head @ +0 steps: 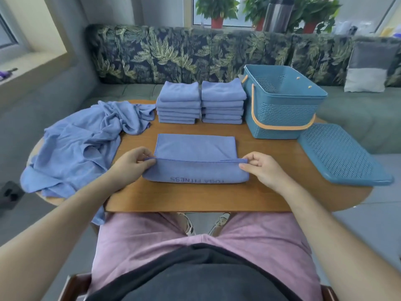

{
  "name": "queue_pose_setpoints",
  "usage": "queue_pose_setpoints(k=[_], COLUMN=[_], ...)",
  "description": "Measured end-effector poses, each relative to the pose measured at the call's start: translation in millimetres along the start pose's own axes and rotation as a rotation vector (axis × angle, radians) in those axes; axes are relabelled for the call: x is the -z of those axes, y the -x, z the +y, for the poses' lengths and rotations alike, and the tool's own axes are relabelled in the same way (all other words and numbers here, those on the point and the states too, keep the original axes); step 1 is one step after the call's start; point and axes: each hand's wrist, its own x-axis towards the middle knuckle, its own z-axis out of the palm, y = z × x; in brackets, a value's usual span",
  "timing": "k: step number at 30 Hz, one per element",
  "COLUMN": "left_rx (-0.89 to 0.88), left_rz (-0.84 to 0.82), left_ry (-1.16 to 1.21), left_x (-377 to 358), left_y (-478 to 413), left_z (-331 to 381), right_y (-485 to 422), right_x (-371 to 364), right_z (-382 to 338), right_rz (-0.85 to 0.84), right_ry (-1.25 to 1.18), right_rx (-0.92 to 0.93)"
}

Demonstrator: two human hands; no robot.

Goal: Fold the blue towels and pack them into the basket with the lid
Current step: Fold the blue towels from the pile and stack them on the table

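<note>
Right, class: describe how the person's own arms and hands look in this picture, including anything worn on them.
The left forearm and right forearm are bare, and no sleeve reaches them in view. The left hand and right hand wear no gloves, and no watch, bracelet or ring shows. Nearer the camera are pink shorts and a dark top.
</note>
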Motion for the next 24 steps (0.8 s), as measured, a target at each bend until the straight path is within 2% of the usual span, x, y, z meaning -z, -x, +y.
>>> queue_pose_setpoints(k=[7,13,19,24], left_rx=[0.005,0.068,0.100,0.108], left_rz=[0.089,0.217,0.198,0.216], left_ry=[0.109,0.018,-0.099,-0.170], left_x=[6,-14,-33,-41], left_y=[-10,-64,-113,-126], left_z=[8,3,-11,-23], right_y=[-10,-68,-110,-118], right_x=[5,-9,-26,-33], right_z=[-2,1,14,23], right_rz=[0.087,0.191,0.271,0.305], right_ry=[0.013,0.162,0.373,0.442], right_rx=[0.028,-0.035,-0.102,-0.135])
